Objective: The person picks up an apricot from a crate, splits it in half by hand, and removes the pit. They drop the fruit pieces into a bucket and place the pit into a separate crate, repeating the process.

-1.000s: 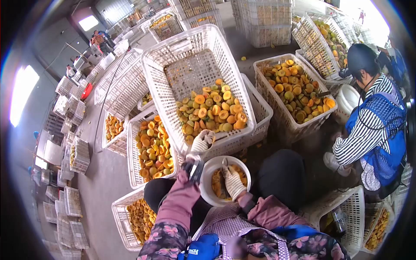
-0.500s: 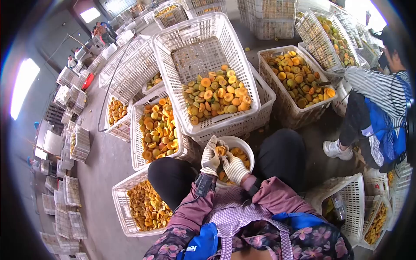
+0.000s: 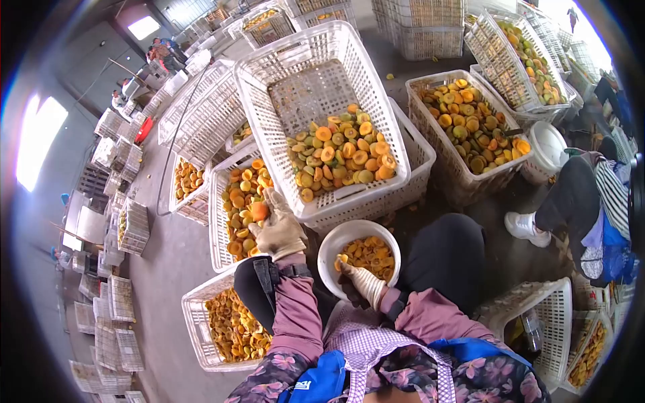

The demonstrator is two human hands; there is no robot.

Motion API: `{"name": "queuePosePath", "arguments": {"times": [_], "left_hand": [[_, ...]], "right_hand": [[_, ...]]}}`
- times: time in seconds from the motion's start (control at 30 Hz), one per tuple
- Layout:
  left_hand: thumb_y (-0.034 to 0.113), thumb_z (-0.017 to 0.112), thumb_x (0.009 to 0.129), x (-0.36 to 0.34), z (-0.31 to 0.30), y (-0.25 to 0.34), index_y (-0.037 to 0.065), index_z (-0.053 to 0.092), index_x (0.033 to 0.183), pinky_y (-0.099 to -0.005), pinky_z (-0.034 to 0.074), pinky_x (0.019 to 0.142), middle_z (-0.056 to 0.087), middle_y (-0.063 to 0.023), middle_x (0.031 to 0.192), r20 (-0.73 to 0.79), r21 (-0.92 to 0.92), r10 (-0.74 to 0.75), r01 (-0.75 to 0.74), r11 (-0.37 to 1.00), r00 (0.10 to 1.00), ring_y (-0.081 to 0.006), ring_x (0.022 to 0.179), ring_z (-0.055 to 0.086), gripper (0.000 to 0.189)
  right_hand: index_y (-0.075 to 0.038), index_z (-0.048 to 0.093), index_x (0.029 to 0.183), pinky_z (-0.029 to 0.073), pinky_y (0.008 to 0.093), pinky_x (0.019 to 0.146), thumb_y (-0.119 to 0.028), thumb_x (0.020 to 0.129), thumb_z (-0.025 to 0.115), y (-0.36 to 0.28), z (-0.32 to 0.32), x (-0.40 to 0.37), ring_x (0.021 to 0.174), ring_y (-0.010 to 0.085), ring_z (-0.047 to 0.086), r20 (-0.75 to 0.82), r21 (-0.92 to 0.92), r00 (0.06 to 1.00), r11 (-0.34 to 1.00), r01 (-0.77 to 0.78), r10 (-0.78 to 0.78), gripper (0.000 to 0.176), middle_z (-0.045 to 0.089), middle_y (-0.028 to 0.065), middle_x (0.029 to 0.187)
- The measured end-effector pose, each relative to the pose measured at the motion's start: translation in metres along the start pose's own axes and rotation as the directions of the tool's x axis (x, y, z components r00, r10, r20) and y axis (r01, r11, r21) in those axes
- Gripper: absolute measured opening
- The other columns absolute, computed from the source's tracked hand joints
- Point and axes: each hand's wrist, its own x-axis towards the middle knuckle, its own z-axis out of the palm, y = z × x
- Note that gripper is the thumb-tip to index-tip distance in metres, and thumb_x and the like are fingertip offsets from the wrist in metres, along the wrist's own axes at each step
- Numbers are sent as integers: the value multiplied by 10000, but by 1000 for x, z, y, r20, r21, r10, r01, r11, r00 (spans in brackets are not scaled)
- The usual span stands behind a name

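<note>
My gloved left hand (image 3: pixel 279 228) is over the left crate (image 3: pixel 220 232) of orange and green fruit, its fingers closed around an orange fruit (image 3: pixel 259 211). My gloved right hand (image 3: pixel 363 283) is at the near rim of a white bucket (image 3: pixel 325 258) holding orange fruit pieces (image 3: pixel 370 257). A small orange piece shows at its fingertips, beside something dark that I cannot make out. Ahead stands a large white crate (image 3: pixel 396 144), partly filled with halved fruit (image 3: pixel 342 151), on top of another crate.
A crate of flattened fruit pieces (image 3: pixel 232 326) lies at lower left. Another fruit crate (image 3: pixel 463 127) stands to the right, near a white bucket (image 3: pixel 547 144). A co-worker's leg and shoe (image 3: pixel 527 228) are at the right. Stacked crates (image 3: pixel 416 27) stand behind.
My left hand has moved from the bucket to the left crate and closed on a fruit. My right hand stays at the bucket, slightly lower. The co-worker has shifted right, partly out of view.
</note>
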Motion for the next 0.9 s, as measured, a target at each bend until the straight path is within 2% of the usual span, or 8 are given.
{"name": "queuePosePath", "arguments": {"times": [0.1, 0.17, 0.23, 0.3, 0.5, 0.6, 0.77, 0.9], "left_hand": [[239, 545, 841, 6, 86, 104, 69, 535, 1140, -384, 494, 762, 623, -184, 988, 498, 557, 22, -339, 758, 867, -317, 892, 613, 345], [266, 552, 809, 88, 81, -86, 68, 511, 1164, -388, 486, 755, 605, -201, 1043, 639, 650, -343, -245, 719, 689, -318, 964, 595, 409], [328, 568, 787, 62, 106, -73, 71, 518, 1177, -376, 462, 824, 574, -191, 1120, 322, 947, -609, -255, 196, 725, -309, 1061, 546, 471], [354, 564, 786, 53, 105, -134, 68, 571, 1132, -389, 462, 831, 599, -179, 1080, 437, 872, -364, -486, -51, 822, -335, 1025, 563, 450], [285, 552, 794, 54, 111, -54, 67, 566, 1136, -400, 451, 874, 582, -175, 1125, 503, 813, -694, -556, 175, 516, -322, 1031, 568, 406], [254, 577, 766, 49, 106, -56, 64, 543, 1159, -383, 439, 894, 571, -182, 1143, 516, 848, -576, -281, 450, 634, -319, 1061, 551, 437], [322, 446, 840, 54, 102, -78, 63, 500, 1178, -448, 408, 883, 554, -261, 1107, 683, 711, -652, -506, 489, 329, -385, 1064, 521, 429], [256, 587, 719, 50, 112, -61, 90, 522, 1170, -386, 436, 888, 569, -198, 1140, 658, 727, -632, -562, 393, 409, -346, 1067, 543, 485]], "right_hand": [[-166, 533, 696, 285, 253, 337, -661, 796, 469, -12, -1, 14, 348, 127, 376, -201, 147, 979, 988, 49, -18, 509, 419, -19, 477], [-164, 522, 665, 294, 253, 349, -639, 815, 461, -15, -5, 23, 362, 129, 389, -210, 100, 977, 993, 66, -44, 502, 427, -17, 491], [-165, 519, 667, 289, 250, 346, -597, 841, 462, 2, -12, 47, 358, 128, 388, -190, 144, 968, 971, 192, -163, 469, 438, -20, 495], [-159, 512, 660, 291, 254, 347, -560, 861, 460, 4, -15, 59, 362, 126, 384, -192, 91, 945, 954, 284, -263, 452, 446, -18, 496], [-137, 509, 695, 281, 270, 331, -496, 876, 488, -10, -5, 38, 345, 126, 353, -228, 184, 955, 954, 236, -192, 403, 430, -12, 485], [-131, 505, 703, 291, 268, 342, -476, 879, 498, 5, -10, 48, 361, 125, 365, -208, 138, 944, 948, 288, -257, 387, 436, -3, 496], [-153, 517, 679, 300, 276, 343, -506, 870, 494, -2, -5, 17, 358, 131, 383, -203, -3, 963, 983, 181, -178, 402, 464, -4, 503], [-159, 530, 650, 314, 292, 330, -542, 870, 463, 8, -18, 29, 333, 149, 391, -270, 12, 931, 966, 257, -244, 446, 471, -2, 480]]}}
